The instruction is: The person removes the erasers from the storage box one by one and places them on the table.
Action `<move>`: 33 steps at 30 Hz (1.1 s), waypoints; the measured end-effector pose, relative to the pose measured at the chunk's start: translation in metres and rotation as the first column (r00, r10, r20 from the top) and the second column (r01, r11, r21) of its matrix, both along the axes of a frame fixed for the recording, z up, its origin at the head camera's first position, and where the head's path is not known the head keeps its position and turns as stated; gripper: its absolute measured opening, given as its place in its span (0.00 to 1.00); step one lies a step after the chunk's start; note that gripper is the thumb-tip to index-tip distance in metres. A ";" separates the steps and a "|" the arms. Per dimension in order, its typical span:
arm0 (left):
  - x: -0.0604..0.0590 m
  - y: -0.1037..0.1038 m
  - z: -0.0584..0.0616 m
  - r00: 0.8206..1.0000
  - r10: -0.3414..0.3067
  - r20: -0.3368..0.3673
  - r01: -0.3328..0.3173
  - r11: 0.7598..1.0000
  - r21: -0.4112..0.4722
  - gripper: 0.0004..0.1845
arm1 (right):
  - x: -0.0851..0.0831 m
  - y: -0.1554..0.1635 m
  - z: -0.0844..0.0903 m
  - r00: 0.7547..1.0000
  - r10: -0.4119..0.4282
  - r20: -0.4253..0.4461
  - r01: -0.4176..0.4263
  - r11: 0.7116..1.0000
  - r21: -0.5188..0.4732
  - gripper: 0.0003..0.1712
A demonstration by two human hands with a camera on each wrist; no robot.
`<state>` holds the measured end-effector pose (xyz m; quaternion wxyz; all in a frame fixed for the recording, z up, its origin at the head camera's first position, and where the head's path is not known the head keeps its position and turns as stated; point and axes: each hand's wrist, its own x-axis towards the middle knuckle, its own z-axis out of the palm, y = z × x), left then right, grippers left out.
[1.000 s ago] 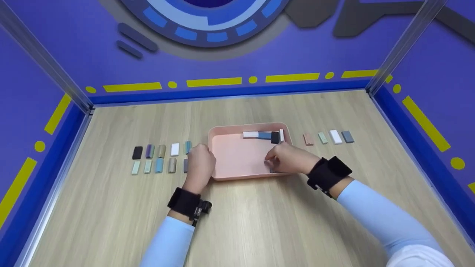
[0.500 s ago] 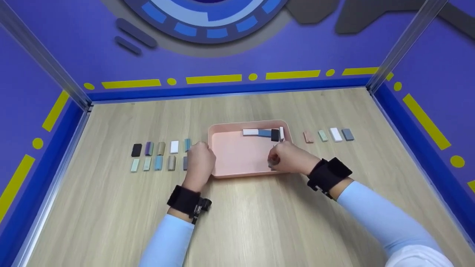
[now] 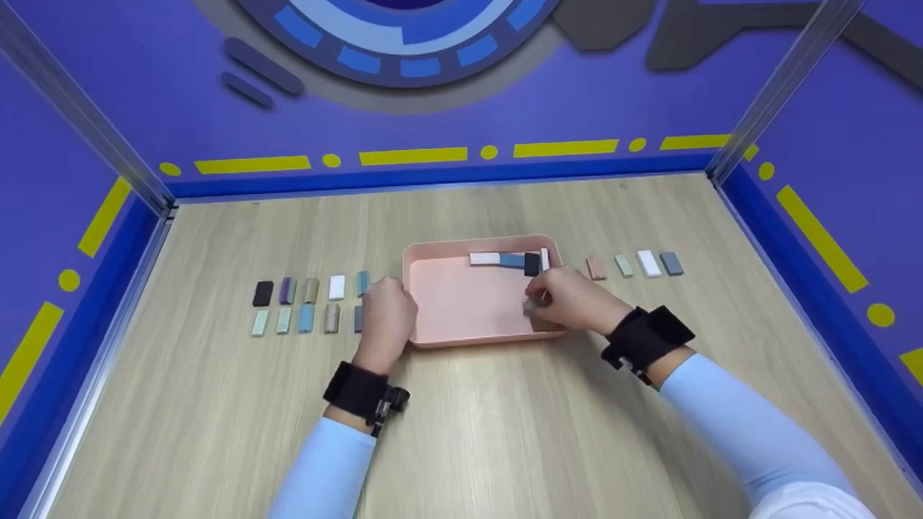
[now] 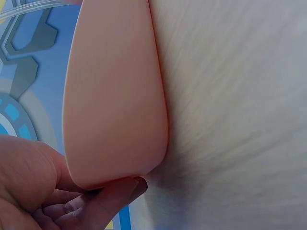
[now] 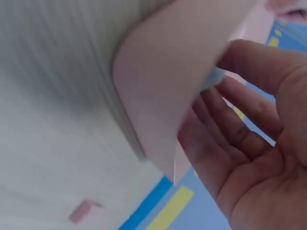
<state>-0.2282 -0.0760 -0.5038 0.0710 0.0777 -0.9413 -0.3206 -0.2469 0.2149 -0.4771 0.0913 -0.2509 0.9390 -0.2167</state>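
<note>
A pink tray [image 3: 469, 340] stands mid-table. My left hand [image 3: 387, 313] holds the tray's left end, and the left wrist view shows fingers against its outer wall [image 4: 115, 96]. My right hand [image 3: 577, 299] is over the tray's right end, pinching a small block [image 3: 531, 308] that looks pale blue in the right wrist view, between thumb and fingers. Along the tray's back wall lie a white block [image 3: 484, 259], a blue block [image 3: 512, 260] and a black block [image 3: 531, 264]. Another white block [image 3: 544, 260] stands against the right wall, partly behind my right hand.
Two rows of small blocks, including a black one [image 3: 263, 293] and a light blue one [image 3: 306, 318], lie left of the tray. To its right sit a pink block [image 3: 596, 267], a green block [image 3: 624, 266], a white block [image 3: 648, 264] and a grey block [image 3: 671, 263]. Blue walls [image 3: 433, 130] enclose the table.
My right hand has shifted slightly right and away from me inside the tray, bringing the pinched block up from near the front wall. The left hand stays at the tray's left end.
</note>
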 end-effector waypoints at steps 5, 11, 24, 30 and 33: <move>-0.001 0.001 0.000 1.000 0.011 0.005 -0.011 1.000 -0.009 0.12 | -0.012 0.021 0.019 0.984 -0.179 -0.012 0.177 0.982 -0.070 0.16; -0.001 0.000 0.000 0.999 0.023 0.043 -0.023 1.000 -0.005 0.12 | -0.030 0.070 0.032 0.927 -0.363 -0.096 0.334 0.913 -0.233 0.19; -0.001 0.001 0.001 1.000 0.011 0.015 -0.011 1.000 -0.019 0.11 | -0.037 0.186 0.013 0.713 -0.695 -0.086 0.657 0.707 -0.264 0.24; -0.001 0.001 -0.001 0.999 0.014 0.051 -0.014 1.000 -0.005 0.12 | -0.032 0.214 -0.007 0.664 -0.746 -0.052 0.722 0.657 -0.217 0.25; -0.001 0.002 0.000 0.999 0.016 0.039 -0.016 1.000 -0.007 0.11 | -0.030 0.220 -0.015 0.653 -0.757 -0.032 0.739 0.645 -0.193 0.25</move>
